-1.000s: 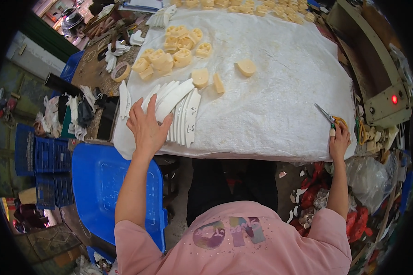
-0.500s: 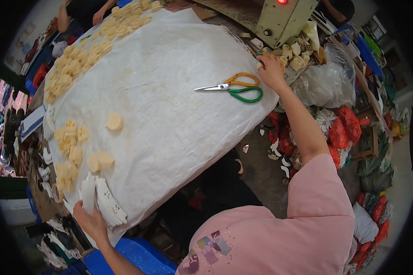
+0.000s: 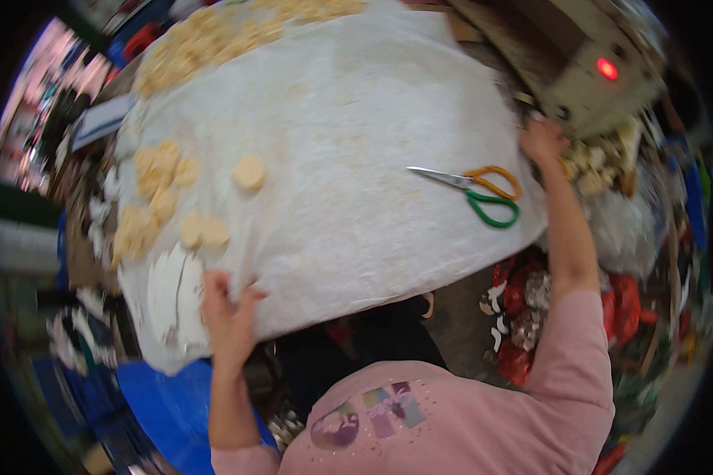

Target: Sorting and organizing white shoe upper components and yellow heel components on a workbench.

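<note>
My left hand point(image 3: 231, 321) is over the near left edge of the white cloth-covered table point(image 3: 356, 127). Between its thumb and fingers is a pale strip point(image 3: 249, 249), faint and blurred against the cloth. Beside that hand lies a stack of white strips point(image 3: 174, 297), with dark marks on some. My right hand point(image 3: 543, 141) is at the table's far right edge, below a machine, its fingers curled; what they hold is hidden. Scissors point(image 3: 467, 182) with one orange and one green handle loop lie on the cloth near it, blades to the left.
Cream-coloured rolled pieces point(image 3: 158, 170) lie on the left, with a large heap point(image 3: 206, 47) along the far edge. A machine point(image 3: 610, 91) with a lit red lamp stands far right. Red bags point(image 3: 626, 309) sit right, a blue plastic seat point(image 3: 162, 404) near left.
My left hand has lifted away from the strip stack and moved right, a pale strip apparently in it. My right hand stays by the machine. The whole view has shifted and blurred.
</note>
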Tool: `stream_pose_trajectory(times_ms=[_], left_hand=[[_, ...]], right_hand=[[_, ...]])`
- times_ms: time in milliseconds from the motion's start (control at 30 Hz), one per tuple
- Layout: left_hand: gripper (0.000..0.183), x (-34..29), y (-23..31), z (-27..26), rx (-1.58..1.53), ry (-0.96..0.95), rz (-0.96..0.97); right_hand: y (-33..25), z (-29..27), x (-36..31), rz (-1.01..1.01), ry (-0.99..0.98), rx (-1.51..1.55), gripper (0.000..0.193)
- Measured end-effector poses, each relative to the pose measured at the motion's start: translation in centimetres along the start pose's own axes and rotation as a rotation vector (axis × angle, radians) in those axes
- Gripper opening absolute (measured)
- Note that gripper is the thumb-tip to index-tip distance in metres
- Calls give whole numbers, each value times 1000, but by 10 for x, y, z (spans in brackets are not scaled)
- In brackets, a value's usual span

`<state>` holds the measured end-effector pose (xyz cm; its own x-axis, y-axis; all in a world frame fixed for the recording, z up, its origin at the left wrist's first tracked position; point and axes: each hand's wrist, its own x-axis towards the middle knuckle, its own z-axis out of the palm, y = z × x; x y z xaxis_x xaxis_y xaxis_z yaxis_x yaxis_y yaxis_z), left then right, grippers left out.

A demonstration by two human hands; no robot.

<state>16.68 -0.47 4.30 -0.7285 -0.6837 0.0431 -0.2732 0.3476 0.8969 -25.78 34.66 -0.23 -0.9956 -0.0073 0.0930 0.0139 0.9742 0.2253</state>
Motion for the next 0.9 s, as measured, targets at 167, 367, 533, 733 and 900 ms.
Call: stream_pose_trajectory(times_ms=[167, 367, 533, 733, 900], left_hand=[[28, -16, 13, 34, -136, -154, -92], [40, -26, 6, 40, 77, -169, 197], [42, -39, 7, 40, 373, -95, 358], [40, -55, -2, 24, 456, -128, 367], [28, -67, -21, 15, -594, -509, -111]], right_hand=[[37, 44, 34, -80, 49, 297, 33], [24, 40, 22, -164, 342, 968, 29], [15, -31, -37, -254, 91, 105, 48], [61, -46, -71, -107, 5, 26, 41], [18, -63, -185, -515, 229, 812, 43]])
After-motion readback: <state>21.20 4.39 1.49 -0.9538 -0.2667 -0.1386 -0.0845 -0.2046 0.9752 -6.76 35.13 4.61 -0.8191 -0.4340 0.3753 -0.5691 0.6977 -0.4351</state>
